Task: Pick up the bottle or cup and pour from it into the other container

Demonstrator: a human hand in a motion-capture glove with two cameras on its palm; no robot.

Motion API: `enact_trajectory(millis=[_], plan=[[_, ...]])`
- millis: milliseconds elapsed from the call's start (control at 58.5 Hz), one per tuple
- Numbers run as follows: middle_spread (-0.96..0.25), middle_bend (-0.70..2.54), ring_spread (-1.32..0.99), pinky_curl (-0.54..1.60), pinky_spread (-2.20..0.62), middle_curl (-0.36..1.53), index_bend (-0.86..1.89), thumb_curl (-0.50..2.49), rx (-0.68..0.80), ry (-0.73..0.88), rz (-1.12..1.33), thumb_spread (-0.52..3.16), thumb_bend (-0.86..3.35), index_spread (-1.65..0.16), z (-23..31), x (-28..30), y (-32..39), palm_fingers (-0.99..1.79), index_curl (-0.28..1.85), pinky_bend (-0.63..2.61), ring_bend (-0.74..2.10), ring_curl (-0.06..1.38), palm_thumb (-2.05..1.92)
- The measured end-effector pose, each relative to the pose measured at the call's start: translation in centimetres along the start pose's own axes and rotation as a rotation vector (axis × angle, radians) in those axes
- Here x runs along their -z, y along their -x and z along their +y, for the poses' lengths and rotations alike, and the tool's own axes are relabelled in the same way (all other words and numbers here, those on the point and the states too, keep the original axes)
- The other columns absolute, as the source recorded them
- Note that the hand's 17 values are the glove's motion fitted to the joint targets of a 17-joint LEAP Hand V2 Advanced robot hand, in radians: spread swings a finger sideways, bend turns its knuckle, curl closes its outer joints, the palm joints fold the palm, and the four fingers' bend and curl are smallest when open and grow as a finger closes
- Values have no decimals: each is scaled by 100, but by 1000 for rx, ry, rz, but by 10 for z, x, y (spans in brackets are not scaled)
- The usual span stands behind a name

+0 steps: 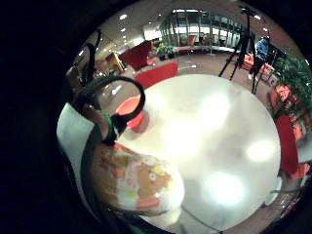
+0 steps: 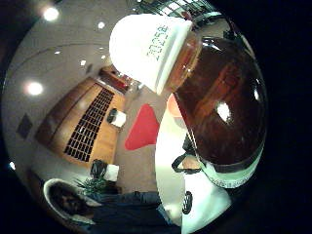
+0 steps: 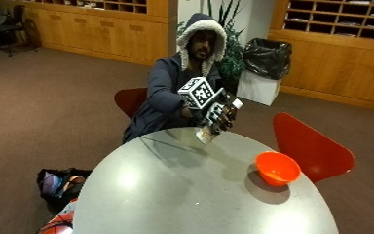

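My gloved right hand (image 3: 216, 115) grips a bottle (image 3: 208, 132) above the far edge of the round white table (image 3: 174, 195). The bottle is tilted, its white cap (image 3: 237, 103) pointing up and towards the bowl's side. The cap (image 2: 146, 48) is on, and brown liquid fills the body (image 2: 224, 107). A cartoon label (image 1: 136, 183) wraps the lower part. An orange bowl (image 3: 277, 168) stands on the table's right side, apart from the hand. The bowl (image 1: 130, 111) also shows beyond the bottle in the little finger side palm view.
A red chair (image 3: 310, 146) stands just behind the bowl, and another (image 3: 130, 101) is beside the seated person. A black bag (image 3: 61, 183) lies on the floor left of the table. A tripod (image 1: 241, 46) stands across the room.
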State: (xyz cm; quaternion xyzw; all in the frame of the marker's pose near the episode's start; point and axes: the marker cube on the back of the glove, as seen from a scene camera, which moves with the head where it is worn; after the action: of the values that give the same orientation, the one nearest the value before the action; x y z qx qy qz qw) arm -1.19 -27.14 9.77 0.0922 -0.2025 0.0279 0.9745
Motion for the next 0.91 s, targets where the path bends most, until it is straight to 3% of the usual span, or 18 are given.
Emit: enact_trajectory(millis=[256, 905], plan=[[-15, 32, -12, 39, -21, 52, 8, 64, 5, 166, 211, 63, -3, -24, -33, -54, 21, 112, 21, 69, 62, 46, 94], [-18, 29, -14, 38, -19, 51, 8, 63, 60, 318, 727, 65, -3, -26, -81, -116, 34, 110, 20, 64, 58, 45, 96]])
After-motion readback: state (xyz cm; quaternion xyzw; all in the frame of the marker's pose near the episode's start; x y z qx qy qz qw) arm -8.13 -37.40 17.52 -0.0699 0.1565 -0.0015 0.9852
